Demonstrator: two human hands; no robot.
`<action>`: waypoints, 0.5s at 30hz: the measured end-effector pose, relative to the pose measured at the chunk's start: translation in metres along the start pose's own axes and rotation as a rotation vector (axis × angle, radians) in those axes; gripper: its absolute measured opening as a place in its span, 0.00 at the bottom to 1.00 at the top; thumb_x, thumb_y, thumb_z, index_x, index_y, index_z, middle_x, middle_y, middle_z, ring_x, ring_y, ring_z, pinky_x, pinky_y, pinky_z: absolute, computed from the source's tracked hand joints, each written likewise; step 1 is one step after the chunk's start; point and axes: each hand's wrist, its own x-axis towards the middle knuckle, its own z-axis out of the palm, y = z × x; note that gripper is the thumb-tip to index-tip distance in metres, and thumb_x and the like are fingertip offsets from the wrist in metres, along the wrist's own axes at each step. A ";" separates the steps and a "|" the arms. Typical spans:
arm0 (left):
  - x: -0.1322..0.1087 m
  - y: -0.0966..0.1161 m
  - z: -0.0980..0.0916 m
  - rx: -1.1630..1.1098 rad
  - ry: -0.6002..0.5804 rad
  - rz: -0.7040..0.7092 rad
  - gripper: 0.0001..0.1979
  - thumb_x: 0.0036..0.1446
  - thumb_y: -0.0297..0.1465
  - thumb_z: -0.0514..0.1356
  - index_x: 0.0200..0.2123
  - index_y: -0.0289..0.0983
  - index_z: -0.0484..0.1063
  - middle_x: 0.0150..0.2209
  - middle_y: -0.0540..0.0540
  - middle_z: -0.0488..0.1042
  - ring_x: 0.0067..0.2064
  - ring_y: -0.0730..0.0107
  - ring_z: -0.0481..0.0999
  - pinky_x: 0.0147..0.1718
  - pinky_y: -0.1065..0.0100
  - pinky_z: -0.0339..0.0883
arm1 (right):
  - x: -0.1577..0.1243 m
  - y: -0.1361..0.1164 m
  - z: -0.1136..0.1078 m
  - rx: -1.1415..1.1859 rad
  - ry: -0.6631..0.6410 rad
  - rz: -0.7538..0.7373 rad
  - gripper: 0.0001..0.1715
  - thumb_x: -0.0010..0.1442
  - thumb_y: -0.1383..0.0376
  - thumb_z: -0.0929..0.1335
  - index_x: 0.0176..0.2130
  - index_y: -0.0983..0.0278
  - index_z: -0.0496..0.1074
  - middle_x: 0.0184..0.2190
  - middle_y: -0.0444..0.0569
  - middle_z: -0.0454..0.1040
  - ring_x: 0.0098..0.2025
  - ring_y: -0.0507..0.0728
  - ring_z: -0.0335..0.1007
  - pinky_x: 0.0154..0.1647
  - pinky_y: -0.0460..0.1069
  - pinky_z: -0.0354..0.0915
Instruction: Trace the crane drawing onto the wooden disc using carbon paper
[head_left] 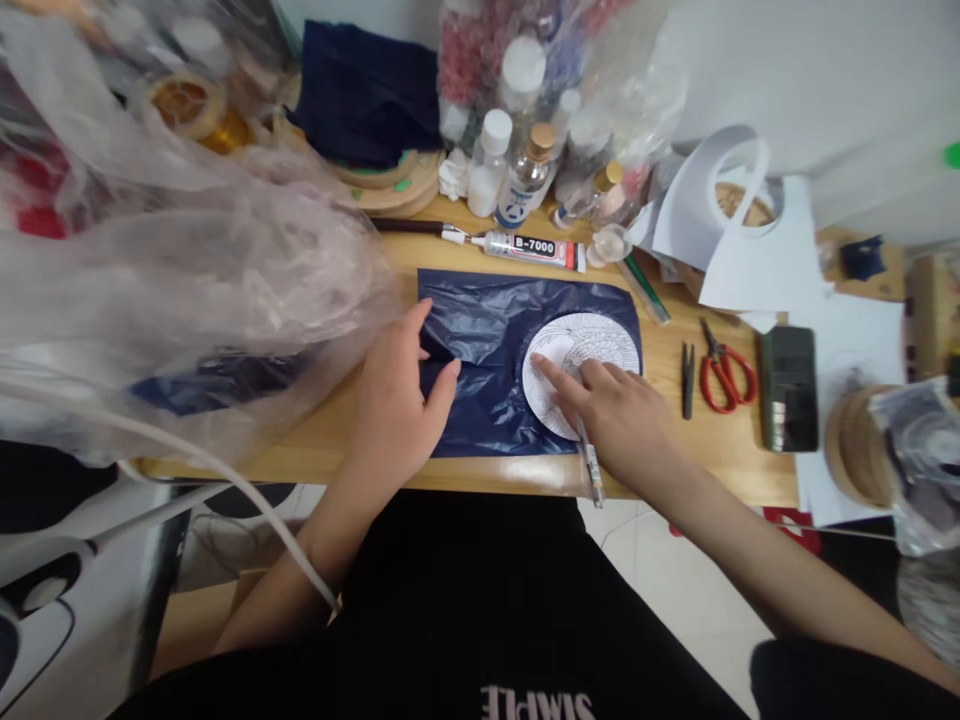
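Observation:
A dark blue sheet point(480, 410) with a creased, shiny surface lies on the wooden table. On its right part rests a round white paper point(600, 340) printed with fine black lines. My left hand point(401, 395) is at the sheet's left edge, thumb and fingers apart, with nothing held. My right hand point(619, 415) presses the round paper with its index finger stretched out, the other fingers curled. A pen point(592, 475) sticks out below my right hand, held under the curled fingers.
Behind the sheet lie a B-7000 glue tube point(529, 248) and several bottles point(525, 175). To the right are tweezers point(688, 380), red-handled pliers point(726, 375), a dark phone point(789, 388) and white papers point(795, 240). A large plastic bag point(187, 280) covers the left side.

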 end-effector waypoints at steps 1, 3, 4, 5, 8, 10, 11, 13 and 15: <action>0.001 0.001 0.001 -0.025 -0.001 0.021 0.27 0.61 0.30 0.58 0.62 0.38 0.56 0.52 0.42 0.71 0.43 0.66 0.74 0.48 0.61 0.69 | 0.000 0.000 0.000 -0.001 0.003 -0.002 0.27 0.67 0.63 0.59 0.64 0.51 0.58 0.34 0.49 0.72 0.33 0.55 0.67 0.30 0.49 0.51; 0.003 0.004 0.001 -0.032 0.002 0.062 0.23 0.61 0.28 0.57 0.59 0.37 0.62 0.49 0.43 0.72 0.46 0.63 0.72 0.50 0.60 0.67 | 0.000 0.001 0.001 -0.002 0.016 -0.006 0.27 0.67 0.63 0.59 0.64 0.52 0.58 0.34 0.49 0.72 0.33 0.55 0.66 0.30 0.49 0.51; 0.005 0.006 0.000 -0.029 0.003 0.076 0.19 0.61 0.27 0.57 0.56 0.38 0.66 0.46 0.44 0.73 0.46 0.62 0.72 0.50 0.59 0.66 | 0.000 0.001 0.002 -0.002 0.025 -0.008 0.27 0.67 0.63 0.59 0.64 0.52 0.59 0.34 0.49 0.72 0.33 0.55 0.66 0.30 0.49 0.52; 0.005 0.009 -0.002 -0.031 0.006 0.090 0.16 0.62 0.27 0.56 0.52 0.39 0.70 0.42 0.46 0.73 0.45 0.62 0.71 0.48 0.60 0.66 | -0.001 0.001 0.002 0.000 0.031 -0.009 0.27 0.67 0.64 0.59 0.64 0.52 0.58 0.34 0.49 0.72 0.33 0.55 0.66 0.31 0.49 0.52; 0.006 0.021 -0.009 -0.063 0.036 0.163 0.11 0.62 0.26 0.55 0.42 0.40 0.77 0.32 0.48 0.71 0.39 0.65 0.70 0.41 0.63 0.67 | -0.001 0.002 0.003 0.005 0.043 -0.014 0.27 0.67 0.64 0.59 0.64 0.53 0.58 0.34 0.50 0.72 0.33 0.55 0.66 0.31 0.49 0.52; 0.005 0.033 -0.014 -0.054 0.062 0.234 0.10 0.61 0.25 0.56 0.40 0.39 0.78 0.31 0.47 0.71 0.39 0.63 0.69 0.39 0.61 0.66 | -0.001 0.001 0.003 0.007 0.048 -0.012 0.27 0.66 0.64 0.59 0.64 0.54 0.58 0.33 0.50 0.71 0.34 0.55 0.65 0.31 0.49 0.52; 0.004 0.041 -0.015 -0.042 0.070 0.263 0.11 0.61 0.25 0.55 0.40 0.38 0.78 0.32 0.46 0.71 0.40 0.61 0.69 0.40 0.59 0.66 | -0.001 0.001 0.003 0.008 0.049 -0.010 0.27 0.66 0.64 0.59 0.63 0.54 0.59 0.33 0.50 0.71 0.34 0.55 0.64 0.31 0.49 0.52; 0.001 0.055 -0.016 -0.040 0.022 0.352 0.12 0.62 0.24 0.54 0.42 0.35 0.76 0.33 0.45 0.71 0.39 0.63 0.70 0.38 0.61 0.66 | -0.002 0.001 0.002 0.016 0.047 -0.008 0.26 0.65 0.66 0.59 0.62 0.57 0.61 0.32 0.50 0.71 0.34 0.56 0.64 0.32 0.49 0.53; -0.003 0.068 -0.013 -0.033 -0.016 0.405 0.11 0.62 0.23 0.54 0.43 0.32 0.76 0.32 0.45 0.71 0.35 0.66 0.70 0.34 0.63 0.66 | -0.002 0.001 0.002 0.044 0.047 -0.011 0.25 0.65 0.67 0.58 0.59 0.59 0.65 0.33 0.52 0.71 0.34 0.56 0.63 0.33 0.50 0.54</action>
